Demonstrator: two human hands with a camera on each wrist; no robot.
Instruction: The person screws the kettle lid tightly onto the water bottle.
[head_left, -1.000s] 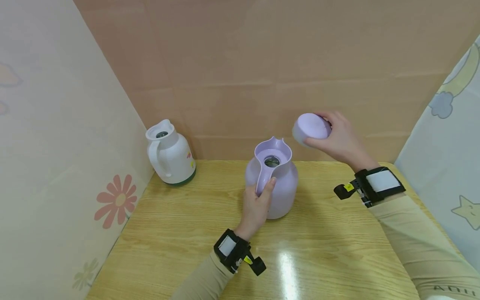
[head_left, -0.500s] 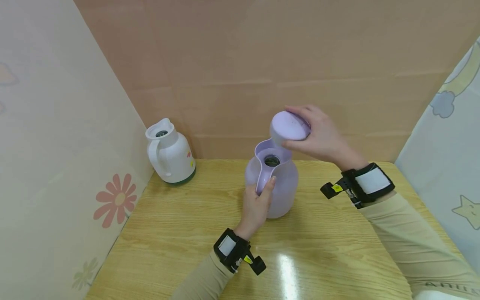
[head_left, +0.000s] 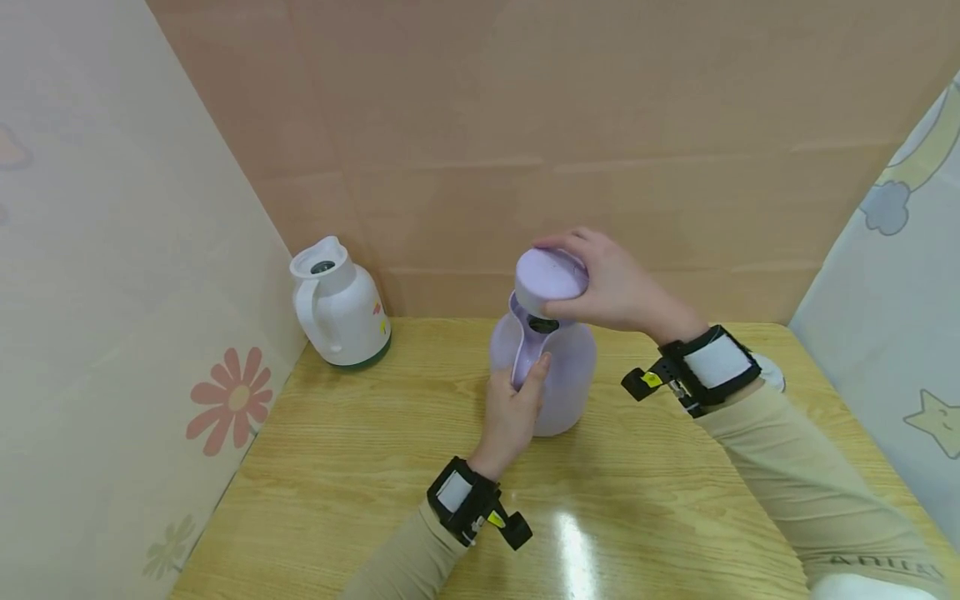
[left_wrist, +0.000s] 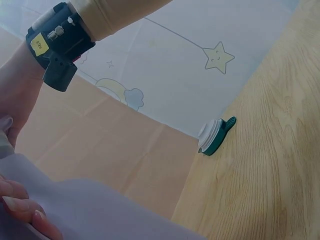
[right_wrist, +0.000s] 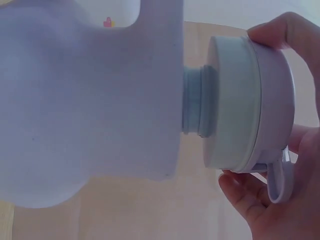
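The right hand [head_left: 622,287] grasped the lilac lid [head_left: 551,279] directly above the jug [head_left: 551,375] mouth, plug entering, while the left hand [head_left: 513,412] clenched the handle [head_left: 525,358].

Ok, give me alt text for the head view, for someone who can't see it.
A right hand holds a lilac lid just above the open mouth of a lilac jug on a wooden table, while the left hand grips the jug's handle. A white jug without a lid stands at the back left corner.
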